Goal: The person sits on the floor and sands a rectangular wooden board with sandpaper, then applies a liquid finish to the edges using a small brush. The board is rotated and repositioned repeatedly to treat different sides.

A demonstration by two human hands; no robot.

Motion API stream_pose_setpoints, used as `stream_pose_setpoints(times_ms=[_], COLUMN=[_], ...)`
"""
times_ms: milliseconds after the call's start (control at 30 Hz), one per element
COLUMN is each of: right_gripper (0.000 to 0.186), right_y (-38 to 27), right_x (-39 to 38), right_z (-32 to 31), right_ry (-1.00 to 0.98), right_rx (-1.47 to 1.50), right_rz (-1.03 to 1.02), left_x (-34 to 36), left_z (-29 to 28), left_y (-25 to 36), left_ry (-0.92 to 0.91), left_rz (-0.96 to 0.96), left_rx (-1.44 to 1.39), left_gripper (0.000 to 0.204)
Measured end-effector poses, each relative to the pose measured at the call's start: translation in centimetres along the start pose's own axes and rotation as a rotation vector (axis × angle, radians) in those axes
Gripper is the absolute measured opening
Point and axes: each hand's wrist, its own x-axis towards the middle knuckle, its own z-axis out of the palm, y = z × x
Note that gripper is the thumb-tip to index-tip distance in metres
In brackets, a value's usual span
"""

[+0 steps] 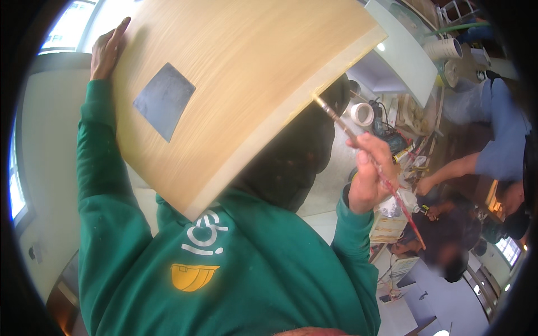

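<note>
A large light wood-grain panel [241, 73] stands tilted in front of me, its pale near edge slanting from lower left to upper right. A dark grey four-sided sheet [165, 102] lies on its face. My left hand [106, 53] is at the panel's far left edge, fingers long against it, steadying it; part of the grip is hidden. Between the fingers and thumb of my right hand [371, 173] is a thin paintbrush [343, 124] with a red-stained handle. Its bristle tip touches the panel's pale edge.
At right, a cluttered surface holds a white roll-shaped object [362, 114], a power tool [395, 143] and a white container [392, 206]. A pale panel [406, 56] stands behind. One person in blue [501, 134] and another in dark clothes [448, 229] are nearby.
</note>
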Motion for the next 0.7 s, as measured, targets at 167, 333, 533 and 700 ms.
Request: stream_pose_setpoints(times_ms=[167, 333, 533, 700], right_gripper=[0.022, 0.022, 0.023, 0.023], right_y=[-2.2, -2.0, -3.5, -1.9], right_x=[-0.6, -0.2, -0.6, 0.8], right_z=[-0.3, 0.4, 0.2, -0.1], right_ry=[-0.174, -0.111, -0.287, -0.259], right_rx=[-0.059, -0.112, -0.089, -0.166], right_rz=[-0.076, -0.075, -0.157, -0.171], left_x=[1.6, 0.9, 1.4, 1.6], left_z=[-1.2, -0.6, -1.0, -0.9], left_y=[-2.4, -2.3, -2.6, -2.4], left_ry=[-0.169, -0.092, -0.155, -0.162], left_rz=[-0.156, -0.032, -0.158, -0.143], left_rx=[0.237, 0.119, 0.183, 0.201], left_gripper=[0.057, 0.061, 0.057, 0.055])
